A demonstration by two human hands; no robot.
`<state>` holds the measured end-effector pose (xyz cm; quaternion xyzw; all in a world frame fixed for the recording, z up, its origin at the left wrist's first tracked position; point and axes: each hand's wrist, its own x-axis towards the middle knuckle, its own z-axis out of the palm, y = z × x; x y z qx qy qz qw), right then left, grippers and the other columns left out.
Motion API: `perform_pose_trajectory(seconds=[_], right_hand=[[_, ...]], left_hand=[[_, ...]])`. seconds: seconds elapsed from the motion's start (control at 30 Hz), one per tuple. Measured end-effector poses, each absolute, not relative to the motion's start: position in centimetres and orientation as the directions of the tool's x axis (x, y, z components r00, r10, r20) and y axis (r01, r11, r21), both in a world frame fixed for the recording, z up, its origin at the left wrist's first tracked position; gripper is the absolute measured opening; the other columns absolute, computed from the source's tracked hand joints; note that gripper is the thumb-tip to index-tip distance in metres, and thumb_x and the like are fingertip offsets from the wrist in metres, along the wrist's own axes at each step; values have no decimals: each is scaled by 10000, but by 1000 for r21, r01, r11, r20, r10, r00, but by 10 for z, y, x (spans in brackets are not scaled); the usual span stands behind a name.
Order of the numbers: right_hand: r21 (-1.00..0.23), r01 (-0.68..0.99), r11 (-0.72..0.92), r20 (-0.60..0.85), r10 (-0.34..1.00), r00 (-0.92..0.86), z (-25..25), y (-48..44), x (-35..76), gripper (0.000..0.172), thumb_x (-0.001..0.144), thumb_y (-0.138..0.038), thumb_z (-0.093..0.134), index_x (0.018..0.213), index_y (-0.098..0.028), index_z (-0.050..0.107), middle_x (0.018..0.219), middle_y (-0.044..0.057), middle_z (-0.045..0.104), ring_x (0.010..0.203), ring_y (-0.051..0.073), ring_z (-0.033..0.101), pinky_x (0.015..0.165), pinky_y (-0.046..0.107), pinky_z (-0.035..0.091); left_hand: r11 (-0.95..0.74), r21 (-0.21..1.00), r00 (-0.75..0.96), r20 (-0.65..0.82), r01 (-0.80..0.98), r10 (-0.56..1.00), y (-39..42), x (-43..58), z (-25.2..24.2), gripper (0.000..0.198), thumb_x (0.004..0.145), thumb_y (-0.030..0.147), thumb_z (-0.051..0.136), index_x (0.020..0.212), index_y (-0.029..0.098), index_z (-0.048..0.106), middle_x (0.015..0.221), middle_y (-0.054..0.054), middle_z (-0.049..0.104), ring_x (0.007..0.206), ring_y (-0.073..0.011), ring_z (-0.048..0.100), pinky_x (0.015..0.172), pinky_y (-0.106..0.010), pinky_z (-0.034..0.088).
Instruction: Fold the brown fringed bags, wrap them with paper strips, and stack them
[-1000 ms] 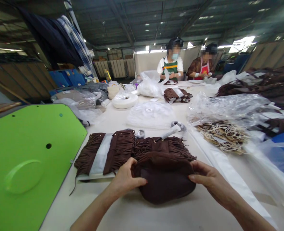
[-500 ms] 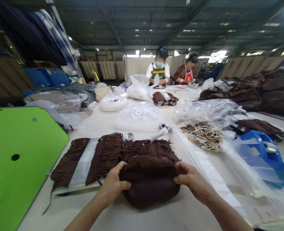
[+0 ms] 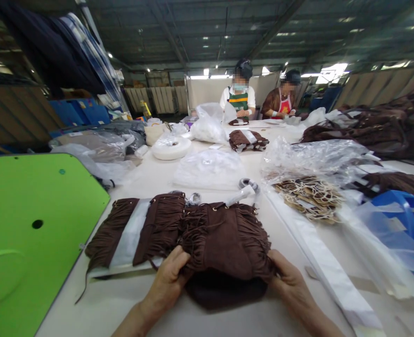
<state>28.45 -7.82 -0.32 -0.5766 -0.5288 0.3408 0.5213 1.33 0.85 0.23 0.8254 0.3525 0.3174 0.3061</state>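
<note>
A dark brown fringed bag (image 3: 228, 241) lies on the white table in front of me, its fringed face up and its smooth lower part in shadow toward me. My left hand (image 3: 173, 271) is closed on its near left edge. On the opposite side, my right hand (image 3: 284, 271) grips the near right edge, the fingertips partly hidden by the fringe. A white-wrapped strap (image 3: 240, 195) lies at the bag's far edge. Just left, touching it, rests a second fringed bag (image 3: 165, 229) with a pale band (image 3: 129, 234) across it.
A green board (image 3: 34, 234) stands at the left. Clear plastic bags (image 3: 308, 159), a heap of tags with cords (image 3: 308, 199) and a blue tape dispenser (image 3: 403, 210) lie to the right. Beyond are a white roll (image 3: 171, 147) and two people (image 3: 240, 96) at work.
The smooth brown part between my hands has gone down toward me, and the fringed face now shows. Both hands keep hold of the sides. The view has shifted slightly left.
</note>
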Motion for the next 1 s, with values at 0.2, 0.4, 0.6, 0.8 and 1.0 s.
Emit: perform_pose_trajectory(seconds=[0.2,0.4,0.6,0.8,1.0], right_hand=[[-900,401,173,256,953,163,-10,-83,286,89,761,-200,490,712,-189,564,727,7,572,704,143,541,654,216,452],[-762,643,79,318,910,265,-16,-94,288,50,756,-230,510,796,-199,516,714,7,565,669,163,557,594,268,480],[-181,868,462,742,644,-188,30,-100,247,293,781,-75,494,1060,-156,528,1044,114,557,1031,234,492,884,407,394],[57,716,696,569,566,-596,25,-56,232,294,922,-124,325,1089,-119,566,987,88,651,940,193,545,864,372,399],[204,668,715,561,474,-679,31,-55,237,363,893,-52,341,1184,-158,529,1073,96,621,1014,203,538,904,400,385]], left_hand=[[-822,391,628,531,414,569,3,4,-16,234,821,50,367,771,187,550,750,-29,494,722,-148,483,613,-227,418],[-902,188,689,590,389,420,4,5,-22,293,681,-32,342,796,171,520,760,-38,441,719,-171,409,582,-257,363],[-911,166,714,573,378,401,3,9,-14,291,641,-31,343,774,176,498,747,-35,425,709,-178,385,575,-267,336],[-893,204,717,537,402,445,2,6,-8,251,688,-43,352,685,179,471,729,-29,423,705,-167,392,577,-251,340],[-859,267,695,505,438,511,2,4,-12,242,779,-4,358,671,178,476,738,-28,435,723,-163,402,589,-244,347]])
